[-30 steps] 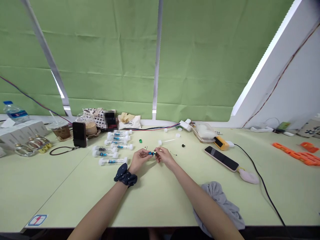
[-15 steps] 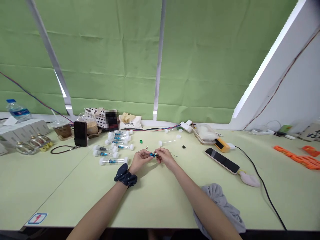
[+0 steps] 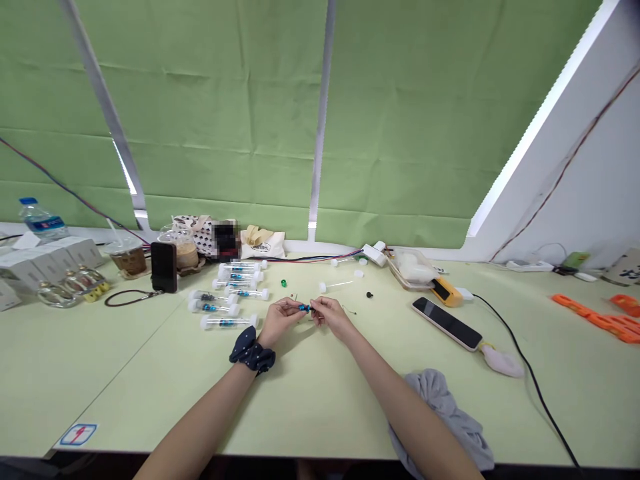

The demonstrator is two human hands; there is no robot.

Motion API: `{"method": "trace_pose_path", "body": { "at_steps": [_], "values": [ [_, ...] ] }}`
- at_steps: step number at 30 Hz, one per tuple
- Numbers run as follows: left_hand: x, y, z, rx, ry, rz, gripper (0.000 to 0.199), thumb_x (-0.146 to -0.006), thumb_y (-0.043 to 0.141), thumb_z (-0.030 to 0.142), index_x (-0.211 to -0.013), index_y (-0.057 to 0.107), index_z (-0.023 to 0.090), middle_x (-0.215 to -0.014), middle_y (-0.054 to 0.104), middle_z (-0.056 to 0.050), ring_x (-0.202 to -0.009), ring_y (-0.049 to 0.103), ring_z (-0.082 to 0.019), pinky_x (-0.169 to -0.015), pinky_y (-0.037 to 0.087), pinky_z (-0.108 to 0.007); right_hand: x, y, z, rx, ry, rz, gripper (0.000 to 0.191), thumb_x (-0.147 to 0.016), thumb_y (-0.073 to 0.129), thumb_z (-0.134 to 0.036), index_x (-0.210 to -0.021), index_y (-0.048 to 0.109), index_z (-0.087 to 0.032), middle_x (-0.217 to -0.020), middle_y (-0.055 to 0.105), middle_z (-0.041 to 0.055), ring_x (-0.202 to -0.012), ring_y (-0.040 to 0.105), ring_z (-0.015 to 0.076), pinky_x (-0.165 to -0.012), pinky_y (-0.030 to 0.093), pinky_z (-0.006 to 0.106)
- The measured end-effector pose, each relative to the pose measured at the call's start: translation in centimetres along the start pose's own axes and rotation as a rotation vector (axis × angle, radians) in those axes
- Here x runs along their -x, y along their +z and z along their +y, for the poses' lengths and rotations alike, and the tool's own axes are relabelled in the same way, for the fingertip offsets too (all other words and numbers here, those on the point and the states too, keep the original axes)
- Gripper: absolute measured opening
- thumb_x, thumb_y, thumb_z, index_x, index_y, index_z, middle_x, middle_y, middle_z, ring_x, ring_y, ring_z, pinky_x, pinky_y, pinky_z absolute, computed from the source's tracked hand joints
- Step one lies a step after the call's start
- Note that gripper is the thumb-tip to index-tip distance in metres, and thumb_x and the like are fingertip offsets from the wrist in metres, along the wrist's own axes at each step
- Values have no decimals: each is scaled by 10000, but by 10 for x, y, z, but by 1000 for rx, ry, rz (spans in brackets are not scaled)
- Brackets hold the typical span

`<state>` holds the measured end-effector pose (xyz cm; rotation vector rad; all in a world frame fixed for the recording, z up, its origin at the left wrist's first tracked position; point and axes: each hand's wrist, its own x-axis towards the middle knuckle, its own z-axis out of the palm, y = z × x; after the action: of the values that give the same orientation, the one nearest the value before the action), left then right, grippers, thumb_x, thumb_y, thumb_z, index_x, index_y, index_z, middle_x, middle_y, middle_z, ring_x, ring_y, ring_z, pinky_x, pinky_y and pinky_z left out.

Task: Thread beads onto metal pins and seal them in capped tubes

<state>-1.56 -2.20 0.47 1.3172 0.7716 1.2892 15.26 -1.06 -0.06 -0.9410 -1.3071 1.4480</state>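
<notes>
Near the middle of the pale green table, my left hand [image 3: 278,322] pinches a small blue part [image 3: 303,307]. My right hand [image 3: 331,316] meets it from the right, its closed fingertips at a small dark piece on the end of that part. The fingers partly hide both pieces. Left of my hands lie several clear tubes [image 3: 227,322] with white caps and blue parts inside. Beyond my fingertips are a green piece [image 3: 284,283], a thin clear tube with a white cap [image 3: 323,287] and a small black piece [image 3: 369,295].
A phone [image 3: 448,324] and a yellow device [image 3: 447,292] lie right, beside a black cable [image 3: 532,378]. Grey cloth [image 3: 442,413] touches my right forearm. An upright phone [image 3: 164,267], drink cup [image 3: 128,259] and white boxes [image 3: 53,261] stand left. Orange parts [image 3: 595,317] lie far right.
The view has shifted slightly, moving the table items a little to the right in the picture. My hands stay together, and the dark piece between them shows less.
</notes>
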Motion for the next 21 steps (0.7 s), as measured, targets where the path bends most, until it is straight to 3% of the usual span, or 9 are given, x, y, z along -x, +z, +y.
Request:
{"method": "trace_pose_path", "body": {
  "at_steps": [6, 13, 21],
  "values": [
    [1, 4, 0, -1, -19, -27, 308, -554, 793, 264, -769, 621, 127, -839, 708, -88, -793, 665, -221, -861, 484, -413, -2, -1, 1, 8, 8, 102, 344, -679, 628, -508, -751, 536, -185, -551, 537, -33, -415, 465, 86, -412, 356, 217],
    [-3, -4, -6, 4, 16, 81, 304, -562, 790, 295, -757, 622, 133, -846, 701, -81, -817, 661, -220, -869, 481, -419, 6, 4, -8, -48, 2, -69, 426, -650, 669, -496, -913, 505, -204, -587, 595, -24, -466, 524, 108, -485, 417, 241],
    [0, 0, -1, -7, -17, -1, 318, -548, 797, 270, -777, 634, 121, -835, 708, -86, -787, 663, -211, -841, 493, -392, 0, 1, -3, 21, 30, 31, 374, -673, 630, -522, -681, 533, -161, -576, 560, -10, -436, 490, 86, -431, 374, 218]
  ]
}}
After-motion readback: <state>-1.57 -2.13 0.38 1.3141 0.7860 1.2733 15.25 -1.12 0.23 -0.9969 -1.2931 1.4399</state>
